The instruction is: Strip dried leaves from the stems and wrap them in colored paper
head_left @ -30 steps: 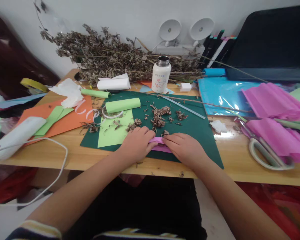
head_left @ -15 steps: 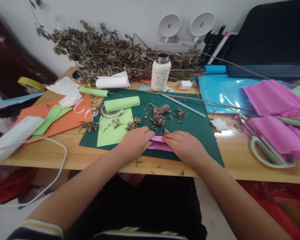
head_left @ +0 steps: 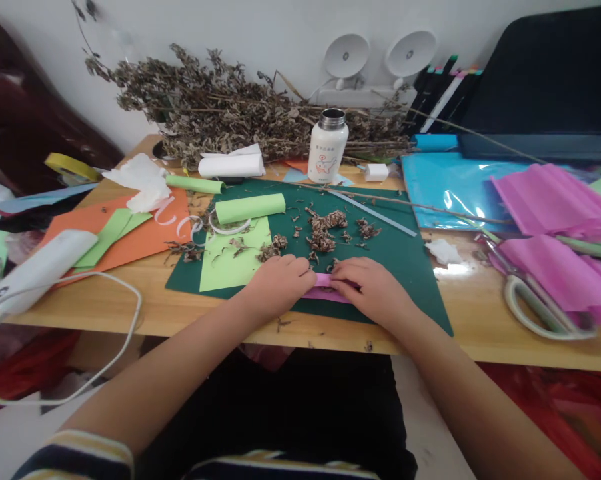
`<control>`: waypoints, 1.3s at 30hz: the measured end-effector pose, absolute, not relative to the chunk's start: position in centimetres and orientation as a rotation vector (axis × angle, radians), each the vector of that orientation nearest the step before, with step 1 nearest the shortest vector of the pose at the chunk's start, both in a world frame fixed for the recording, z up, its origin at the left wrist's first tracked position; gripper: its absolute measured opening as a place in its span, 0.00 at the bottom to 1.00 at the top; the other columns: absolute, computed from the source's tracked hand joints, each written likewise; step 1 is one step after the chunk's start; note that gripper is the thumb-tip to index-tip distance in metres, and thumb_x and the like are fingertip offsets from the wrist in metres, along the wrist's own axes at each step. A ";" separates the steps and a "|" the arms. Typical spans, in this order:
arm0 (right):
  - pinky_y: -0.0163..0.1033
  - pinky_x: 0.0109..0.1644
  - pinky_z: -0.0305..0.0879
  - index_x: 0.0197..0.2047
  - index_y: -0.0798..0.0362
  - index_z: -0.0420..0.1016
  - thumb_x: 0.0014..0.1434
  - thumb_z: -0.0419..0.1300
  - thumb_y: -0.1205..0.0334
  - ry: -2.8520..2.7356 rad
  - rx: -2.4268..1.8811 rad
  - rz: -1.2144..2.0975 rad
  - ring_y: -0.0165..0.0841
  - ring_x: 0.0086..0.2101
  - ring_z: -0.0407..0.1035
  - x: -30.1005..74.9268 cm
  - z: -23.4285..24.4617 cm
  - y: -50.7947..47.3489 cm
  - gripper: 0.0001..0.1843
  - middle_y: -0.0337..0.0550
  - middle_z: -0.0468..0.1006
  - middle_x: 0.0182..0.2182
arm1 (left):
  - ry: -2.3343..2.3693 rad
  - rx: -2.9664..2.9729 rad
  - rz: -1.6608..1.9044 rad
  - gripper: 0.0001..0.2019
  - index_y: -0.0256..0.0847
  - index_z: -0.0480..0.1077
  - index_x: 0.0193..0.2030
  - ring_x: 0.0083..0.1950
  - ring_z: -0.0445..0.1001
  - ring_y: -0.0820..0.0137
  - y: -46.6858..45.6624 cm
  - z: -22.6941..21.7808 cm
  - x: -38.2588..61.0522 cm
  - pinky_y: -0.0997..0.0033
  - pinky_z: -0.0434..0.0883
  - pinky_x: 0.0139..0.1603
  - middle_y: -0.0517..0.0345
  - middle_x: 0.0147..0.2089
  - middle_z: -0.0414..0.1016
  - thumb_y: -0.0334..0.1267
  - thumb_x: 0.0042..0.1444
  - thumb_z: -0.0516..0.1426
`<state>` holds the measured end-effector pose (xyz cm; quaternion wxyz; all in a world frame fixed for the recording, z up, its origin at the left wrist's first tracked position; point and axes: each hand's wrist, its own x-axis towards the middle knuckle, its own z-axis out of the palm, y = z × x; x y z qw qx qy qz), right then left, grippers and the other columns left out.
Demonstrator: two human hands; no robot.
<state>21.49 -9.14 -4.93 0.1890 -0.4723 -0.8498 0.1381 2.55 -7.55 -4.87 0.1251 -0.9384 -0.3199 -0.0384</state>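
- Head view: the left hand (head_left: 283,283), just below the frame's centre, pinches the left end of a folded pink paper strip (head_left: 323,280) between thumb and fingers.
- Right hand (head_left: 374,290) has its thumb and fingertips closed on the strip's other end; the strip lies between the hands, at the near edge of a dark green mat (head_left: 410,280).
- Just above the hands, dried flower heads (head_left: 322,240) lie scattered on the mat.
- Left of them, a light green sheet (head_left: 225,273) lies flat, a light green paper roll (head_left: 250,208) across its top.
- Upper centre: an uncapped white bottle (head_left: 327,157) stands upright before a bundle of dried plants (head_left: 230,110).
- Right side: scissors (head_left: 537,297) rest against pink crepe paper (head_left: 545,200).
- Left side: orange paper (head_left: 166,233) and a white corded device (head_left: 45,270).
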 end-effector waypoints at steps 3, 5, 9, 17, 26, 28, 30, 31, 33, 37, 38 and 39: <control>0.37 0.37 0.59 0.27 0.52 0.69 0.50 0.54 0.62 -2.339 -1.445 0.558 0.31 0.33 0.63 21.1 -4.4 -8.7 0.05 0.39 0.72 0.29 | -0.855 -2.758 -0.101 0.13 0.37 0.64 0.36 0.32 0.64 0.68 -7.7 -4.9 2.3 0.70 0.59 0.28 0.55 0.27 0.64 0.38 0.56 0.42; 0.37 0.36 0.59 0.28 0.52 0.68 0.48 0.54 0.62 -2.322 -1.501 0.631 0.31 0.33 0.63 20.9 -4.0 -8.5 0.04 0.39 0.71 0.29 | -0.837 -2.789 -0.092 0.17 0.34 0.64 0.40 0.31 0.64 0.69 -7.8 -4.7 2.2 0.70 0.59 0.29 0.54 0.28 0.65 0.42 0.56 0.41; 0.38 0.39 0.58 0.36 0.50 0.68 0.48 0.53 0.62 -2.363 -1.532 0.685 0.33 0.36 0.63 20.9 -3.7 -8.4 0.10 0.40 0.71 0.34 | -0.953 -2.861 -0.011 0.15 0.37 0.66 0.35 0.31 0.63 0.70 -7.8 -3.5 2.0 0.71 0.58 0.29 0.55 0.28 0.64 0.39 0.56 0.41; 0.38 0.36 0.57 0.32 0.53 0.68 0.49 0.52 0.63 -2.490 -1.522 0.430 0.33 0.33 0.62 20.5 -4.0 -9.3 0.07 0.42 0.70 0.30 | -1.044 -2.942 0.041 0.10 0.39 0.64 0.35 0.38 0.62 0.67 -7.4 -2.1 3.0 0.68 0.59 0.34 0.54 0.36 0.64 0.40 0.53 0.46; 0.38 0.36 0.55 0.32 0.56 0.68 0.55 0.47 0.64 -2.485 -1.369 -0.052 0.34 0.33 0.61 20.1 -5.7 -11.5 0.10 0.46 0.71 0.33 | -1.251 -3.026 -0.045 0.06 0.38 0.62 0.31 0.36 0.62 0.69 -7.7 -2.8 3.5 0.70 0.61 0.34 0.56 0.34 0.64 0.36 0.50 0.47; 0.38 0.36 0.55 0.31 0.56 0.69 0.54 0.47 0.64 -2.468 -1.374 -0.067 0.34 0.33 0.62 20.0 -5.8 -11.6 0.10 0.46 0.71 0.33 | -1.321 -3.083 -0.021 0.07 0.39 0.62 0.31 0.35 0.62 0.70 -7.4 -2.6 3.6 0.71 0.61 0.32 0.57 0.33 0.64 0.39 0.49 0.49; 0.37 0.35 0.56 0.30 0.56 0.69 0.54 0.48 0.65 -2.459 -1.382 -0.053 0.33 0.33 0.62 19.9 -5.8 -11.7 0.09 0.46 0.71 0.32 | -1.360 -3.120 0.013 0.10 0.40 0.63 0.31 0.34 0.62 0.69 -7.2 -2.5 3.8 0.71 0.61 0.31 0.57 0.32 0.64 0.45 0.49 0.49; 0.37 0.35 0.56 0.29 0.56 0.69 0.54 0.48 0.65 -2.453 -1.386 -0.046 0.33 0.33 0.62 19.9 -5.8 -11.7 0.09 0.45 0.71 0.32 | -1.365 -3.133 0.025 0.12 0.40 0.63 0.31 0.34 0.62 0.69 -7.2 -2.4 3.9 0.71 0.61 0.30 0.58 0.32 0.64 0.46 0.49 0.48; 0.37 0.35 0.56 0.28 0.56 0.69 0.54 0.48 0.65 -2.434 -1.399 -0.039 0.33 0.32 0.62 19.8 -5.8 -11.8 0.10 0.45 0.71 0.31 | -1.347 -3.145 0.025 0.12 0.41 0.64 0.31 0.35 0.63 0.69 -7.2 -2.5 4.1 0.70 0.61 0.31 0.57 0.32 0.64 0.46 0.51 0.46; 0.38 0.37 0.57 0.29 0.56 0.70 0.54 0.48 0.65 -2.397 -1.386 -0.004 0.33 0.34 0.63 19.8 -6.0 -12.1 0.11 0.45 0.72 0.32 | -1.268 -3.133 0.012 0.11 0.41 0.64 0.34 0.37 0.64 0.68 -7.5 -2.8 4.3 0.69 0.62 0.34 0.56 0.34 0.64 0.43 0.53 0.45; 0.39 0.37 0.57 0.31 0.55 0.70 0.54 0.48 0.64 -2.390 -1.369 0.022 0.33 0.34 0.63 20.0 -5.9 -12.2 0.11 0.45 0.72 0.34 | -1.268 -3.121 0.010 0.11 0.41 0.64 0.34 0.37 0.64 0.68 -7.6 -2.8 4.3 0.69 0.62 0.34 0.55 0.34 0.64 0.42 0.52 0.45; 0.39 0.38 0.57 0.33 0.55 0.70 0.54 0.48 0.64 -2.384 -1.349 0.059 0.34 0.35 0.63 20.1 -5.9 -12.2 0.11 0.45 0.73 0.35 | -1.275 -3.108 0.014 0.11 0.40 0.64 0.35 0.37 0.64 0.67 -7.7 -2.8 4.3 0.68 0.62 0.34 0.55 0.35 0.64 0.42 0.52 0.45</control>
